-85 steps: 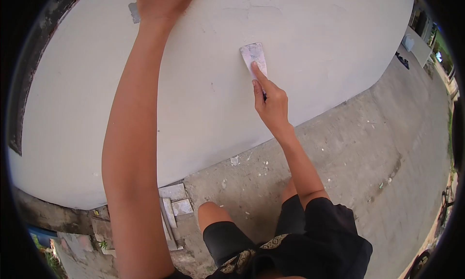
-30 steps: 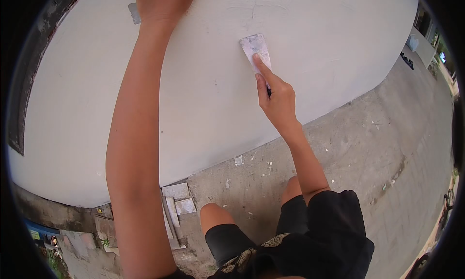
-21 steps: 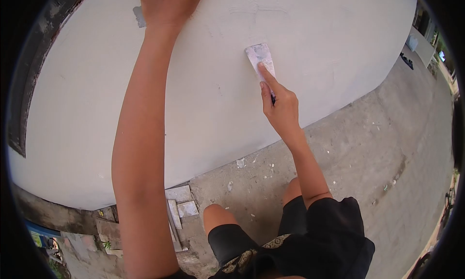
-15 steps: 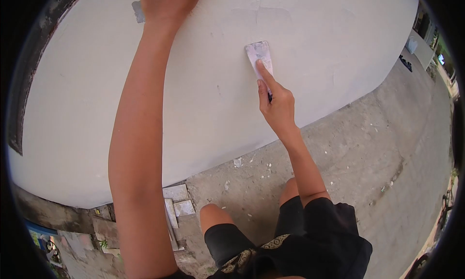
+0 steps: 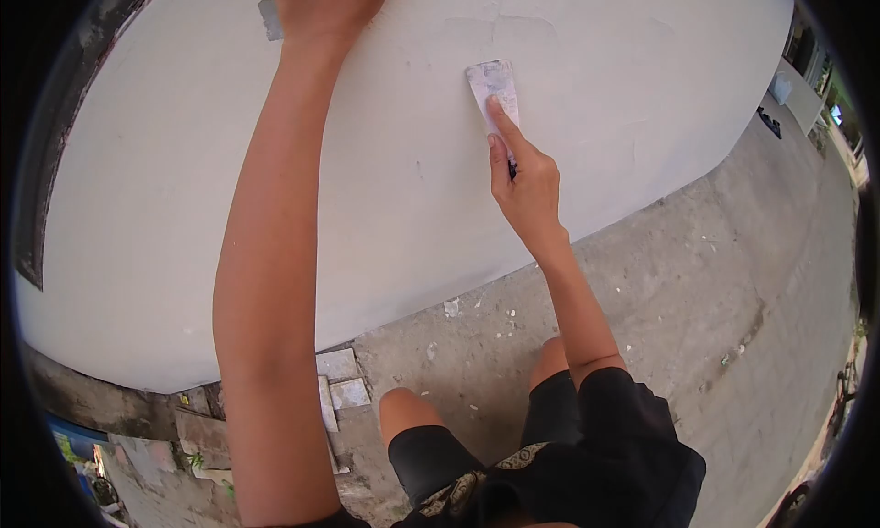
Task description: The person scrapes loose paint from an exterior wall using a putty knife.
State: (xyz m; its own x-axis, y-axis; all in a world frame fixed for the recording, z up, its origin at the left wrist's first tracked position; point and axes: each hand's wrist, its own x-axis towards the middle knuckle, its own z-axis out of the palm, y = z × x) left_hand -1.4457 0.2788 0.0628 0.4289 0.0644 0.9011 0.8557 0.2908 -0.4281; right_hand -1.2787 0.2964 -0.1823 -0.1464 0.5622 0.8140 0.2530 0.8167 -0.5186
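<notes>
My right hand (image 5: 529, 181) is wrapped round a putty knife (image 5: 490, 81), the index finger stretched along its blade. White filler is smeared over the blade, which lies against the pale wall (image 5: 394, 244); the dark handle is mostly hidden in my palm. At the top edge of the view, my left hand (image 5: 332, 4) is up by the wall. Its fingers are cut off by the frame, so I cannot see what they hold. Next to its wrist shows a small grey patch (image 5: 270, 20); whether it is part of the wall or a tool is unclear.
Below the wall runs a concrete floor (image 5: 642, 299) dotted with white crumbs. Several broken tiles (image 5: 348, 393) lie at the wall's foot, beside my left forearm. A dark frame (image 5: 41, 198) borders the wall at the left. Dark sandals (image 5: 768, 122) lie at the far right.
My right hand has slid the putty knife a little way up the wall. The left hand stays near the same spot, with the whole view shifted slightly.
</notes>
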